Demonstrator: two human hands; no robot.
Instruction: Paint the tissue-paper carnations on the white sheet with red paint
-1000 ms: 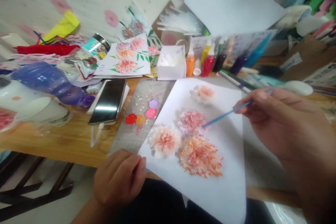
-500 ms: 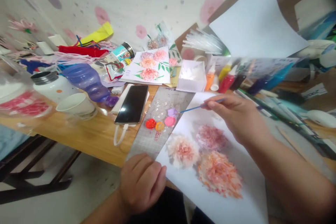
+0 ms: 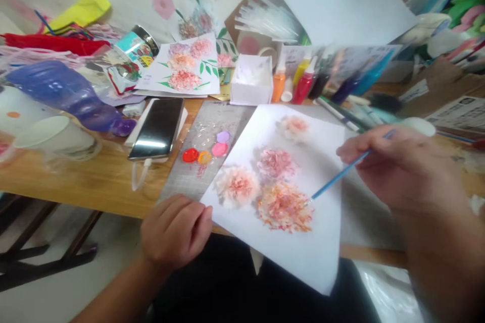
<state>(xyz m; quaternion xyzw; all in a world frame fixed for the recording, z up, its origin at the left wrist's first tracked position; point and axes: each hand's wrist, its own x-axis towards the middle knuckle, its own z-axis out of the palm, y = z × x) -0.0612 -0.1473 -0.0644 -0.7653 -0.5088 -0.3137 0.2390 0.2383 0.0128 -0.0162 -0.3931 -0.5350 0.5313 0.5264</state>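
My right hand (image 3: 397, 166) is closed round a thin blue paintbrush (image 3: 341, 174), slightly blurred. The brush's tip touches the right side of an orange-flecked ruffled flower (image 3: 286, 207). That flower lies on a white sheet of paper (image 3: 299, 262), along with a mauve-pink flower (image 3: 276, 163), a white flower with a pink middle (image 3: 237, 186) and a pale peach flower (image 3: 294, 127). My left hand (image 3: 176, 232) rests, fingers curled, at the table edge by the paper's left corner; its fingertips are hidden.
Paint blobs, including a red one (image 3: 190, 155), sit on a grey mat (image 3: 178, 176) left of the paper. Further left are a phone (image 3: 157, 128) with a cable, a paper cup (image 3: 56, 136) and a purple bottle (image 3: 71, 93). Behind stand a white box (image 3: 251, 81) and paint bottles (image 3: 304, 83).
My right hand has brought the paintbrush from beside the paint blobs to the orange-flecked flower. The view has shifted right and down, and the peach flower now shows. My left hand stays curled.
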